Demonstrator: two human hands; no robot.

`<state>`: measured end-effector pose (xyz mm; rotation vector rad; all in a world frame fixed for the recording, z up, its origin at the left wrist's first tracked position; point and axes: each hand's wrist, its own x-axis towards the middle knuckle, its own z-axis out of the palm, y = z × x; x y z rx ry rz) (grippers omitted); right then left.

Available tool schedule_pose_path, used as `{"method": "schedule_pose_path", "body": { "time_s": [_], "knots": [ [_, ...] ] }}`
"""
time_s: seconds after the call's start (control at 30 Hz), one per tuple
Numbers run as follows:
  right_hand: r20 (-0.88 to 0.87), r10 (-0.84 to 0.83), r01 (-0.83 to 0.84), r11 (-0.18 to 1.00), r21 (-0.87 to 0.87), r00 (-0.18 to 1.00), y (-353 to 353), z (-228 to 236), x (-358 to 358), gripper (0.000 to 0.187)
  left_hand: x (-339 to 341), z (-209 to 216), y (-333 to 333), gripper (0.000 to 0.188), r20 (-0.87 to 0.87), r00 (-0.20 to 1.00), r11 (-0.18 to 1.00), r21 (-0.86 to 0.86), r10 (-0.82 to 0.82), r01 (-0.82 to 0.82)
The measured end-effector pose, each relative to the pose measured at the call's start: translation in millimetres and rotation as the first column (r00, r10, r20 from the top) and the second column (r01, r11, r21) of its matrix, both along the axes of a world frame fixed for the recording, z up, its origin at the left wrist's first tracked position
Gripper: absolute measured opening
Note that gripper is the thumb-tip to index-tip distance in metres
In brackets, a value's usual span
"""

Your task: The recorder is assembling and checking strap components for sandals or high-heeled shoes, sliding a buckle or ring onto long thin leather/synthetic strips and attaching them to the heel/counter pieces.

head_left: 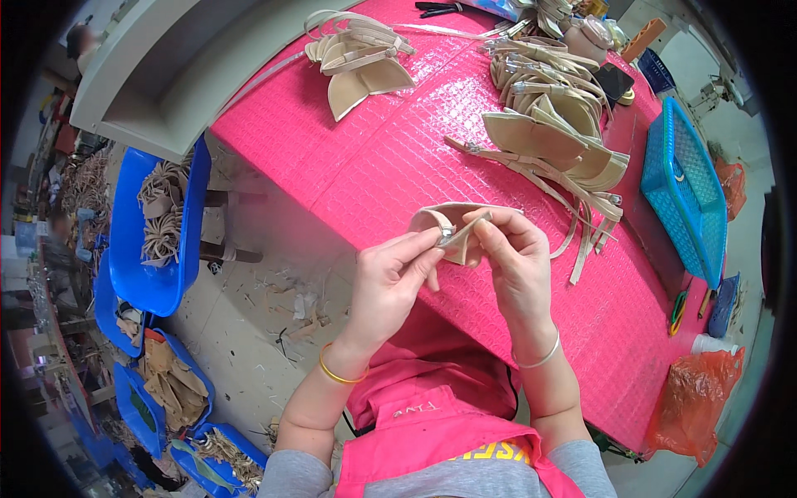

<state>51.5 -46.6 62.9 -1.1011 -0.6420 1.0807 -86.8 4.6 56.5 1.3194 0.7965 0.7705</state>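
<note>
Both hands pinch a beige strapped shoe-upper piece point(458, 252) above the near edge of the pink table point(357, 170).

The left hand point(388, 272) is nearly closed, thumb and forefinger together at the piece's small silver buckle point(447, 232); the right hand point(519, 253) grips the piece's edge between thumb and forefinger, its other fingers loosely curled, partly hidden behind. A large stack of similar beige pieces point(535, 139) lies on the table's right half, straps trailing toward its middle; a smaller stack point(370, 85) lies at the table's far left. A turquoise basket point(719, 220) stands at the table's right side, and a blue bin point(137, 280) left of the table holds more beige pieces.
</note>
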Motion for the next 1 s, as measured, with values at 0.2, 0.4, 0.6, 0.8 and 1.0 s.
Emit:
{"method": "schedule_pose_path", "body": {
  "time_s": [0.2,0.4,0.6,0.8,1.0],
  "knots": [
    [-0.571,0.118,-0.156,0.988,-0.017,0.812,1,-17,-9,0.012,8,-2,8,0.036,0.113,0.988,0.994,0.017,0.107,-0.11],
    [-0.636,0.126,-0.208,0.976,-0.056,0.761,1,-14,-18,0.015,2,-8,17,0.031,-0.087,0.996,0.966,0.259,0.036,-0.012],
    [-0.641,0.177,-0.274,0.96,-0.054,0.747,4,-26,-11,0.014,4,-8,16,0.014,-0.177,0.966,0.831,0.553,0.189,-0.061],
    [-0.234,0.047,-0.065,0.996,-0.069,0.971,20,-17,-16,0.017,2,-10,18,0.015,-0.201,0.967,0.754,0.657,0.155,0.016],
    [0.699,-0.372,0.172,0.924,0.341,0.611,50,-28,17,0.017,1,0,37,0.013,-0.237,0.966,0.817,0.574,0.103,0.054]
  ]
}}
